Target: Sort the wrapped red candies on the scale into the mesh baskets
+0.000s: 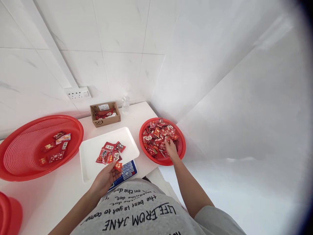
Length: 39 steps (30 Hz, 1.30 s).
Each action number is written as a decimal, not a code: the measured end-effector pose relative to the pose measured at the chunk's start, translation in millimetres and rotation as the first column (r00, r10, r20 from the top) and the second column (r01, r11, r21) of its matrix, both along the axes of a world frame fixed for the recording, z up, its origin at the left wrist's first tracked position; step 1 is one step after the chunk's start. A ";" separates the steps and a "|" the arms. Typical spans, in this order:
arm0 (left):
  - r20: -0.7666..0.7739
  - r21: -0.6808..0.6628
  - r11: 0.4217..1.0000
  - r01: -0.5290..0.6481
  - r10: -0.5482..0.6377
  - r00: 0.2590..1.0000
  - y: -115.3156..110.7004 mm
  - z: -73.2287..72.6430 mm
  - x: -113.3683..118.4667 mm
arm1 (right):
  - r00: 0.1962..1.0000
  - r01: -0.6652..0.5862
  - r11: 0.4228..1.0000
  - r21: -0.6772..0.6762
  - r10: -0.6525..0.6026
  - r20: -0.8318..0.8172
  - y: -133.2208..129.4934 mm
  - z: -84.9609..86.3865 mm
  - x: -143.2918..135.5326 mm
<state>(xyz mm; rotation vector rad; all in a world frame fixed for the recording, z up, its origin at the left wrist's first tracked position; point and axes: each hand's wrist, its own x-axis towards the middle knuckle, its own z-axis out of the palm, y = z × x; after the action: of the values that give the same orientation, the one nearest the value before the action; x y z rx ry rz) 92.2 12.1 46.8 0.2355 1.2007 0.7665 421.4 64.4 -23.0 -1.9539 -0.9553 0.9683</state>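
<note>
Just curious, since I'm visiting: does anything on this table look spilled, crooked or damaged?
Nothing stands out; I see no spill or damage. Red packets lie loosely on the white tray, and more packets sit inside the left basket and the right basket.

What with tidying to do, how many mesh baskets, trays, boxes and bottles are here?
Mesh baskets: 2
Tray: 1
Box: 1
Bottle: 1
Total: 5, leaving out the red item cut off at lower left.
</note>
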 end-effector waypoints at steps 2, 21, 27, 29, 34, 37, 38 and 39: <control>-0.001 -0.004 1.000 0.000 0.000 1.000 -0.2 0.9 1.0 | 0.974 -0.173 0.979 -0.103 0.186 0.132 -2.6 -5.5 -4.5; 0.004 -0.020 1.000 -0.006 0.006 1.000 -6.9 -5.1 -4.1 | 0.904 -0.245 0.936 -0.253 0.315 0.288 -8.0 -31.4 -16.3; -0.005 -0.016 0.999 -0.033 0.033 0.999 -10.5 -14.5 -7.2 | 0.999 -0.001 0.998 -0.064 0.004 0.037 -13.2 -29.0 -9.9; -0.007 -0.001 0.999 -0.036 0.036 0.999 -12.1 -16.4 -8.8 | 0.958 0.211 0.977 0.031 -0.201 -0.205 -14.4 -25.3 -11.3; -0.036 0.105 0.991 0.082 -0.079 0.996 -16.7 -15.2 -12.8 | 0.822 0.183 0.982 0.034 -0.134 -0.553 -21.7 7.0 -49.4; -0.128 0.206 0.953 0.221 -0.198 0.972 -18.1 -13.9 -12.8 | 0.617 -0.210 0.977 -0.028 0.110 -0.779 -33.1 32.8 -96.4; -0.180 0.240 0.931 0.273 -0.234 0.955 -18.0 -13.9 -12.4 | 0.520 -0.350 0.937 -0.015 0.181 -0.835 -37.5 39.4 -112.9; -0.246 0.277 0.902 0.330 -0.265 0.932 -17.7 -14.3 -12.0 | 0.425 -0.472 0.882 0.013 0.240 -0.873 -41.9 44.4 -128.7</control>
<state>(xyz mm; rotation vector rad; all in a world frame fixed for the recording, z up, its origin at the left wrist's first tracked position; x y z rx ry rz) 80.2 -5.6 32.5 0.7633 1.1928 0.6694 292.7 22.5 21.4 -1.0897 -0.6464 2.1345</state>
